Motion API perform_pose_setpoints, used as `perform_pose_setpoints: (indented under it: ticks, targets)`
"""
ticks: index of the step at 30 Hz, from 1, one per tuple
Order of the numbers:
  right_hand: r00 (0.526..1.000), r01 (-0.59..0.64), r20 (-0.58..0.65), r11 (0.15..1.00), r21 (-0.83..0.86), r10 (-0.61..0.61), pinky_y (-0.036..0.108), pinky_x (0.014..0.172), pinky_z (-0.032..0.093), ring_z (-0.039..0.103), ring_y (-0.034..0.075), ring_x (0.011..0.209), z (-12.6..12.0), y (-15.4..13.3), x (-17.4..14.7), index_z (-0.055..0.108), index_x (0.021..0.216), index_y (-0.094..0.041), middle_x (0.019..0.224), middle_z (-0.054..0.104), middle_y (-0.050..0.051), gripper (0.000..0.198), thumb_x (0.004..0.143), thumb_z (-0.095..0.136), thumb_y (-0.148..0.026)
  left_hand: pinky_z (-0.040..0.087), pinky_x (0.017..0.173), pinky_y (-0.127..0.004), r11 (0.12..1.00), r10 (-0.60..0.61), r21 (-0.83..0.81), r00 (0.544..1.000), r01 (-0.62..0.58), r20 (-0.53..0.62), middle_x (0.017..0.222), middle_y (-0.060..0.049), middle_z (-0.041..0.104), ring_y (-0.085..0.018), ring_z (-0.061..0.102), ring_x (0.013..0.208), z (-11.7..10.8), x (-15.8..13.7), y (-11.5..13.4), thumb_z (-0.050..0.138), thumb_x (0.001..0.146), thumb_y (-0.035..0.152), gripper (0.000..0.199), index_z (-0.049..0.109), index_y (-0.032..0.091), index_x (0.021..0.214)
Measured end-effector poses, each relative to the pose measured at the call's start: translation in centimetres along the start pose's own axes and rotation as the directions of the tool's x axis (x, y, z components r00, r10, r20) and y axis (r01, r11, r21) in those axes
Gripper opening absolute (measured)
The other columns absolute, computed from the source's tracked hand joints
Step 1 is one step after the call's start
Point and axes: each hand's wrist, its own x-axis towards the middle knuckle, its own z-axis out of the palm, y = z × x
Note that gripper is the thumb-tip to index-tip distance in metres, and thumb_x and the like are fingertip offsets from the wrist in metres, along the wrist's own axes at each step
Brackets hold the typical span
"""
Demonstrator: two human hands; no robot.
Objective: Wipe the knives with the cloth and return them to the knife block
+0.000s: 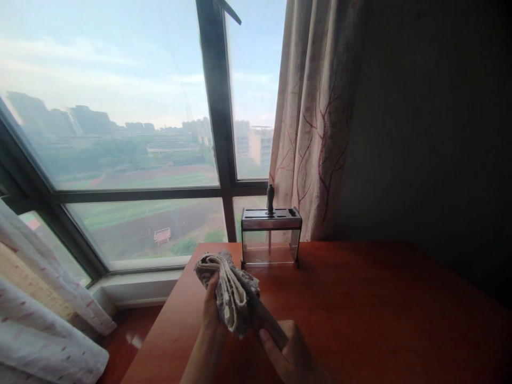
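Note:
My left hand [212, 304] is closed round a folded grey and white cloth [230, 293], which it holds above the front left part of the table. My right hand [286, 352] grips what looks like a knife [270, 320], a long dull grey piece slanting up and to the left. Its far end lies against the cloth, and part of it is hidden there. Behind both hands stands a clear-sided knife block [272, 218] with a slotted metal top. One dark-handled tool [270, 198] is upright in it, its thin shaft showing through the clear wall.
The reddish-brown table [360, 309] extends to the right into shadow. A large window [132, 133] fills the left and back. One curtain [312, 117] hangs behind the knife block, and another pale curtain [44, 320] is at the lower left beside the table.

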Motion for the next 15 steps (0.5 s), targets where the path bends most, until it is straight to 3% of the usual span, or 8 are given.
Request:
perform_pose_setpoints:
  ticks: [2,4,9,13,15]
  targets:
    - [0.976,-0.156,-0.140,0.985,0.079,0.166,0.026,0.054,0.047,0.063,0.018,0.059,0.5,0.6,-0.4,0.063,0.081,-0.016,0.068,0.065,0.005,0.033,0.091,0.048,-0.043,0.057,0.083,-0.037,1.000,0.000,-0.009,0.999,0.000,0.032,0.076,-0.008,0.077,-0.026,0.073,0.082,-0.2,-0.2,-0.7,0.053,0.085,0.023,0.021,0.072,0.013,0.083]
    - [0.958,-0.210,-0.165,0.965,0.156,0.235,0.027,0.057,0.050,0.065,0.020,0.065,0.7,0.9,-0.4,0.064,0.087,-0.017,0.075,0.067,0.006,0.032,0.090,0.049,-0.045,0.056,0.085,-0.037,1.000,-0.011,0.008,0.999,0.011,0.050,0.077,-0.010,0.077,-0.027,0.073,0.083,-0.3,-0.4,-1.2,0.052,0.086,0.023,0.023,0.073,0.012,0.082]
    - [0.997,-0.036,0.077,0.993,0.112,0.027,0.023,0.054,0.043,0.063,0.017,0.060,-0.6,0.0,1.1,0.063,0.081,-0.019,0.066,0.065,0.002,0.035,0.095,0.039,-0.039,0.056,0.083,-0.046,0.992,-0.078,0.105,0.995,0.072,0.056,0.078,-0.015,0.076,-0.030,0.073,0.077,-0.1,-0.3,-1.9,0.053,0.088,0.027,0.026,0.072,0.009,0.082]
    - [0.988,0.106,0.120,0.990,-0.092,-0.094,0.024,0.056,0.038,0.063,0.017,0.061,-1.8,-0.4,1.9,0.064,0.084,-0.019,0.070,0.067,0.003,0.034,0.097,0.037,-0.036,0.057,0.083,-0.043,0.991,-0.003,0.133,0.999,0.009,-0.042,0.079,-0.013,0.076,-0.028,0.073,0.079,0.3,-0.2,-0.9,0.058,0.085,0.018,0.015,0.070,0.009,0.088]
    - [0.979,0.168,0.145,0.972,-0.166,-0.144,0.025,0.058,0.038,0.064,0.018,0.065,-1.9,-0.2,1.9,0.064,0.098,-0.020,0.073,0.069,0.004,0.031,0.097,0.037,-0.035,0.057,0.083,-0.042,0.992,0.019,0.128,0.998,-0.012,-0.054,0.082,-0.013,0.077,-0.028,0.073,0.082,0.3,-0.2,-0.1,0.057,0.084,0.016,0.017,0.070,0.009,0.093]
